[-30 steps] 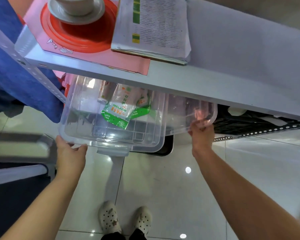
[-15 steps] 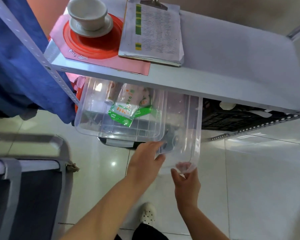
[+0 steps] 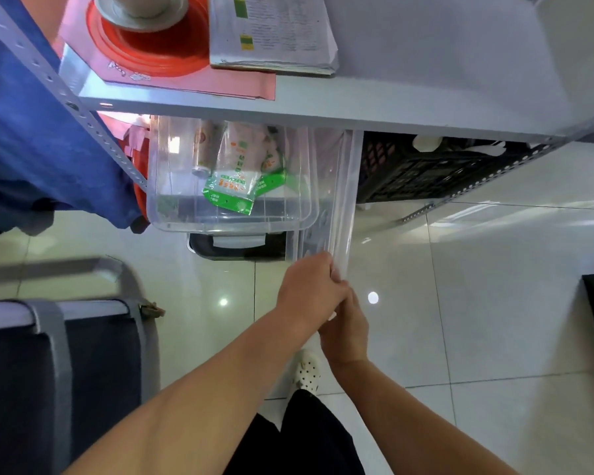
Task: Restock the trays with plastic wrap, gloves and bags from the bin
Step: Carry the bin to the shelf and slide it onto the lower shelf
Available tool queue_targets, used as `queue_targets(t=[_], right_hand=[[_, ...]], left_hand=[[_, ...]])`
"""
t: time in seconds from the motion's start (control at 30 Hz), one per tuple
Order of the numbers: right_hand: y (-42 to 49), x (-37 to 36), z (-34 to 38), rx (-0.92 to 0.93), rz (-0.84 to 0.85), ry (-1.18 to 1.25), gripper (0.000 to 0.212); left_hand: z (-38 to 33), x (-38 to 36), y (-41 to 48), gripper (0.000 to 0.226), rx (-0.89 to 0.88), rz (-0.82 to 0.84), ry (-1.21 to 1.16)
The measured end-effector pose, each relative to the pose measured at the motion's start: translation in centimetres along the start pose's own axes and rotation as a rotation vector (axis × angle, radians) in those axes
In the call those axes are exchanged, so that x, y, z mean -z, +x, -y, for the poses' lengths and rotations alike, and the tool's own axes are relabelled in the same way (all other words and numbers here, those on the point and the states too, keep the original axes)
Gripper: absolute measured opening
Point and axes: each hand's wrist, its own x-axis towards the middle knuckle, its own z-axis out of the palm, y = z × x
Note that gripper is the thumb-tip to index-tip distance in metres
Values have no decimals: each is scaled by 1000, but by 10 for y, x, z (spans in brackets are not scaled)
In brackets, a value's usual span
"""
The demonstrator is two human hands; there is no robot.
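Closest to me are dark trousers and a white perforated clog (image 3: 306, 371) on the pale tiled floor, so the person stands right up against the shelving. Both forearms meet just ahead. The left hand (image 3: 309, 286) has its fingers curled round the near end of a clear lid (image 3: 343, 200), though it could be a shallow tray. The right hand (image 3: 348, 330) sits directly below and touches the left. Its fingers are mostly hidden, but a pale corner of plastic shows at its thumb, so I judge it grips the bottom corner. The lid stands on edge, just beside the right wall of the clear bin (image 3: 162, 186). I take it the lid is held this way to stay out of the bin's open mouth. The bin rests on the lower level, partly under the grey shelf (image 3: 426, 63), on top of a black container (image 3: 237, 245). Inside it lie green-and-white packets (image 3: 232, 186), which I take for the bags or gloves to restock. None is picked up yet. A black crate (image 3: 426, 169) sits to the right of the lid. On the shelf above are a stack of printed papers (image 3: 271, 29) and a red plate (image 3: 151, 53).
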Motion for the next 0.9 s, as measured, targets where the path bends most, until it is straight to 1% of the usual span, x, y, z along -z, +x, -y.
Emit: queue_targets(t=[0.1,0.13,0.2,0.27,0.33,0.43,0.5,0.57,0.67,0.73,0.8,0.9], right_hand=[[-10,10,-9,193,148,-223,44],[-12,16,-13,184,180,-275,42],[-12,28,-22,74,204,-310,38],[-10,35,-29,-34,240,-346,35],[-9,35,-34,-100,281,-361,33],[-8,25,-37,-180,319,-345,37],[-7,20,-35,-277,275,-284,43],[-4,15,-30,-362,178,-188,48],[3,10,-21,-509,-36,-101,55],[8,9,-14,-620,-132,-32,58],[11,8,-7,-642,-154,95,56],[13,10,2,-576,-213,189,49]], left_hand=[[9,14,-16,27,8,-58,-42],[15,22,-20,27,7,-79,-55],[26,41,-26,21,25,-101,-89],[36,57,-32,15,94,-72,-186],[43,71,-36,14,172,-49,-355],[55,88,-40,15,245,-94,-704],[68,94,-45,15,291,-96,-826],[82,98,-53,14,311,-74,-918],[105,103,-60,27,326,-91,-1080],[121,108,-63,33,341,-118,-1158],[137,113,-66,31,351,-141,-1246],[159,120,-64,22,381,-182,-1324]])
